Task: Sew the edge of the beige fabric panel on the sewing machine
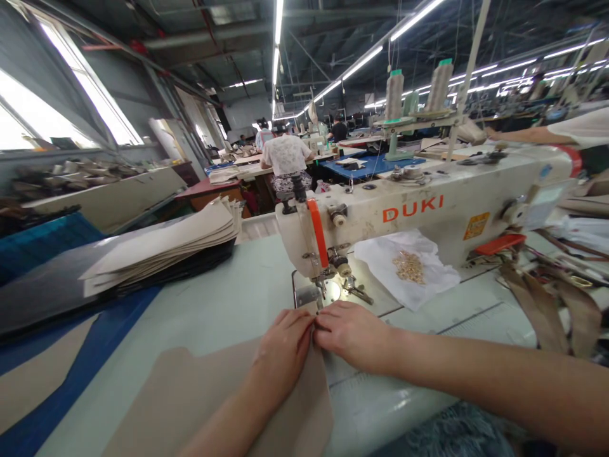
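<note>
A flat beige panel of material (214,387) lies on the pale green table of the sewing machine (428,203). My left hand (285,339) is closed on the panel's far edge, just in front of the needle area. Right beside it, my right hand (349,333) pinches the same edge, the fingertips of both hands meeting. The presser foot and needle (322,285) stand just beyond my fingers, above a lit metal plate (333,291). What lies between my fingertips, apart from the panel's edge, is hidden.
White paper (380,254) holding small gold-coloured metal pieces (409,266) lies right of the needle. Stacked beige panels (166,247) rest at left. Brown straps (552,304) lie at far right. Thread cones (394,95) stand behind the machine. Other people (285,155) sit further back.
</note>
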Motion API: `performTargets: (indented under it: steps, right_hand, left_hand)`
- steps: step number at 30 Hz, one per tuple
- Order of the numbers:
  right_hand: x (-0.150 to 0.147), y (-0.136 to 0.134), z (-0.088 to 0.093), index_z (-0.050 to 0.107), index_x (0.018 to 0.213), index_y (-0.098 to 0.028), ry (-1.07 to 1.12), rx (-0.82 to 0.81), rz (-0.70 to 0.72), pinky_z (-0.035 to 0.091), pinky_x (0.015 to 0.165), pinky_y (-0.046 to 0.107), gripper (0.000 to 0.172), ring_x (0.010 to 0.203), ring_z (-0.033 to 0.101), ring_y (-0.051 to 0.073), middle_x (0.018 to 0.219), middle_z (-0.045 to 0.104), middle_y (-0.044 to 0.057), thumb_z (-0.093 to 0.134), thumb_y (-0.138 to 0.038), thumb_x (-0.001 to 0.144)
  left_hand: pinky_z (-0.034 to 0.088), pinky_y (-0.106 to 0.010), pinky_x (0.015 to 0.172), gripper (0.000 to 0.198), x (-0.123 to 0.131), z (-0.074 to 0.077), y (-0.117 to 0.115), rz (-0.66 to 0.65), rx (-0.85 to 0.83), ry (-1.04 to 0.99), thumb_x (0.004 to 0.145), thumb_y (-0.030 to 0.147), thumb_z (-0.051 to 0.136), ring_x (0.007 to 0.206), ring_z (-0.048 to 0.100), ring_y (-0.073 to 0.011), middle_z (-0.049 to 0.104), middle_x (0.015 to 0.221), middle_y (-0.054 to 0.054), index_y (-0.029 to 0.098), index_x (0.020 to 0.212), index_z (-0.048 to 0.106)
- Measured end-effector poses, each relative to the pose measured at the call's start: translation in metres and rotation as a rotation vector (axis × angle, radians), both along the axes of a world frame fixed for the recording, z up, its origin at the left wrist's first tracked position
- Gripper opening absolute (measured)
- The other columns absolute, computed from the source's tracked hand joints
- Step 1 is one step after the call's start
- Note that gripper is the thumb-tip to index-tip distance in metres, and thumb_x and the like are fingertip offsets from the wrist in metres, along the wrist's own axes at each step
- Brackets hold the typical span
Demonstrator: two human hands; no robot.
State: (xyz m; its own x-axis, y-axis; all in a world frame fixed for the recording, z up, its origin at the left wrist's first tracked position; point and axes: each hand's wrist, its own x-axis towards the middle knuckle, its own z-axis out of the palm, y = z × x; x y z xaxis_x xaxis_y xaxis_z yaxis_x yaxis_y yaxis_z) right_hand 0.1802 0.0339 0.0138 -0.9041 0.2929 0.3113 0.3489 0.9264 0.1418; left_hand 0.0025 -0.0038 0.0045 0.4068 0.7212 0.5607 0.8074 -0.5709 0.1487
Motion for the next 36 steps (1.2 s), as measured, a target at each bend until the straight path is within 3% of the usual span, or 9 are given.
performTargets:
  steps: [17, 36]
  right_hand:
    - [0.014, 0.028, 0.001, 0.059, 0.088, -0.015, 0.015, -0.06, -0.079, 0.042, 0.08, 0.032, 0.008, 0.09, 0.056, 0.018, 0.092, 0.064, 0.004, 0.055, -0.022, 0.09]
    - [0.014, 0.033, 0.0, 0.059, 0.088, -0.014, 0.032, -0.062, -0.092, 0.042, 0.075, 0.031, 0.008, 0.086, 0.056, 0.018, 0.093, 0.064, 0.005, 0.055, -0.021, 0.09]
  left_hand:
    - [0.054, -0.033, 0.078, 0.028, 0.009, -0.005, 0.042, -0.049, 0.08, 0.087, 0.092, 0.018, 0.036, 0.083, 0.061, -0.0189, 0.067, 0.087, -0.006, 0.017, 0.085, 0.064]
    - [0.056, -0.032, 0.074, 0.038, 0.006, -0.007, 0.049, -0.018, 0.189, 0.173, 0.095, 0.024, 0.03, 0.081, 0.065, -0.0189, 0.07, 0.086, -0.008, 0.015, 0.086, 0.066]
